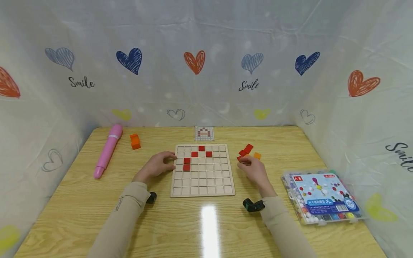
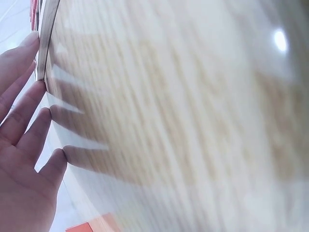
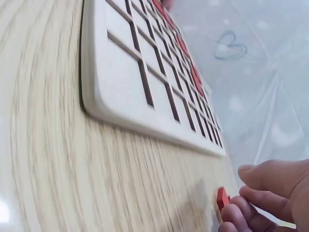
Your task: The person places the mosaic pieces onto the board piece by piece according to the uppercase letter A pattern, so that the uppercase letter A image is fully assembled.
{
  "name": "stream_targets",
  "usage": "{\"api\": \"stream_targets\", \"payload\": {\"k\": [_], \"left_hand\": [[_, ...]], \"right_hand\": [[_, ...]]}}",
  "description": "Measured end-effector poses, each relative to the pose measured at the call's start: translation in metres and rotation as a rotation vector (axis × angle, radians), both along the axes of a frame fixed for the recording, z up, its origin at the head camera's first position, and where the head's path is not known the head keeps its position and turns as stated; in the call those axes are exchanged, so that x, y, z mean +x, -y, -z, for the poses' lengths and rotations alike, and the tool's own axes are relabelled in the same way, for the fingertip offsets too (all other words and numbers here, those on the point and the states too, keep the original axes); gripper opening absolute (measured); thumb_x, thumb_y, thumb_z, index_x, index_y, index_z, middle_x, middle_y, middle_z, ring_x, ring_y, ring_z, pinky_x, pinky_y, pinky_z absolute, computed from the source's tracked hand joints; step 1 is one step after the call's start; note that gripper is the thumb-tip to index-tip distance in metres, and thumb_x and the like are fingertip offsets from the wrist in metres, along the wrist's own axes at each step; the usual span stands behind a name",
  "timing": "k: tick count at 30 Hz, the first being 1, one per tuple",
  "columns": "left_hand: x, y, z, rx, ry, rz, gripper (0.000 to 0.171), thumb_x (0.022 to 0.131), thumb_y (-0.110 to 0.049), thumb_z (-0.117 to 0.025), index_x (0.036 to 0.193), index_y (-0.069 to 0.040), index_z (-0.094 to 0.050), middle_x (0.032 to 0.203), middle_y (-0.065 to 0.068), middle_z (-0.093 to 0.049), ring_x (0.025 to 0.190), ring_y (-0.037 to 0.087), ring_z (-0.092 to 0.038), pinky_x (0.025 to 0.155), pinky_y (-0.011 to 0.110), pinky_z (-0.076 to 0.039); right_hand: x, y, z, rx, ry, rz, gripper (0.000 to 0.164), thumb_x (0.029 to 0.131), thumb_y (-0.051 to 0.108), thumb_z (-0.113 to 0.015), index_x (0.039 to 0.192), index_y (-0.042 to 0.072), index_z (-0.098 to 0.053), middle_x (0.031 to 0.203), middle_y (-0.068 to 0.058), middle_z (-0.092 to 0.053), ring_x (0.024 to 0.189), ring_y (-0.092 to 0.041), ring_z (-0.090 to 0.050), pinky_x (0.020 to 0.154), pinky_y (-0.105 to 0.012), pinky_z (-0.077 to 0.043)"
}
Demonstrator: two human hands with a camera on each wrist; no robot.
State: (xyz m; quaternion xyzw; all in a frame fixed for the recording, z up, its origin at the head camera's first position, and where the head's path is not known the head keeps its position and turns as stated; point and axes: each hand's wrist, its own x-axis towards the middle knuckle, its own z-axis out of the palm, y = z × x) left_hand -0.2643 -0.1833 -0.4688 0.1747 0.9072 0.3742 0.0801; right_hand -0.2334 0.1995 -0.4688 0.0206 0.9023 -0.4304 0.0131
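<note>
A square wooden grid board (image 1: 203,182) lies at the middle of the table, with several red tiles (image 1: 187,167) set in its upper cells. My left hand (image 1: 157,164) touches the board's left edge with fingers extended, as the left wrist view also shows. To the right of the board, my right hand (image 1: 255,171) is at a small group of loose tiles. One red tile (image 3: 222,198) sits by its fingertips, while the thumb stands apart from it. More red tiles (image 1: 247,148) and an orange tile (image 1: 257,156) lie just beyond that hand.
Behind the board lies a printed pattern card (image 1: 204,134). Orange pieces (image 1: 135,141) and a pink pen-shaped stick (image 1: 109,150) are at the left. A clear plastic case of coloured beads (image 1: 322,197) occupies the right side. A printed curtain (image 1: 219,104) encloses the table's back and sides.
</note>
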Motion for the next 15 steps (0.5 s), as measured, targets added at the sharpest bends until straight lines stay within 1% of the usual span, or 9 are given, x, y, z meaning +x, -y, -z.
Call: {"api": "stream_targets", "payload": {"k": [6,10,15], "left_hand": [[0.000,0.001,0.000,-0.008,0.001,-0.001,0.035,0.090,-0.012,-0.071,0.122,0.000,-0.064,0.142,0.020,-0.050,0.138,0.042,-0.035,0.115,0.055,-0.025],[0.000,0.000,-0.001,-0.010,0.013,-0.013,0.035,0.090,-0.012,-0.071,0.122,-0.001,-0.064,0.142,0.019,-0.050,0.138,0.041,-0.034,0.115,0.055,-0.025],[0.001,0.001,-0.001,-0.010,0.015,-0.009,0.035,0.090,-0.012,-0.071,0.122,0.000,-0.064,0.143,0.020,-0.049,0.138,0.042,-0.034,0.115,0.055,-0.025]], "right_hand": [[-0.002,-0.014,0.002,0.032,0.031,0.057,0.035,0.093,0.018,-0.064,0.122,-0.002,-0.065,0.112,-0.016,-0.067,0.104,-0.031,-0.061,0.091,-0.044,-0.049],[-0.006,-0.017,0.004,0.039,0.013,0.062,0.036,0.093,0.016,-0.063,0.123,-0.003,-0.064,0.112,-0.018,-0.067,0.104,-0.032,-0.061,0.092,-0.044,-0.049],[-0.010,-0.019,0.008,0.022,0.017,0.068,0.038,0.094,0.017,-0.063,0.126,-0.003,-0.062,0.115,-0.019,-0.066,0.105,-0.032,-0.061,0.091,-0.044,-0.050]]}}
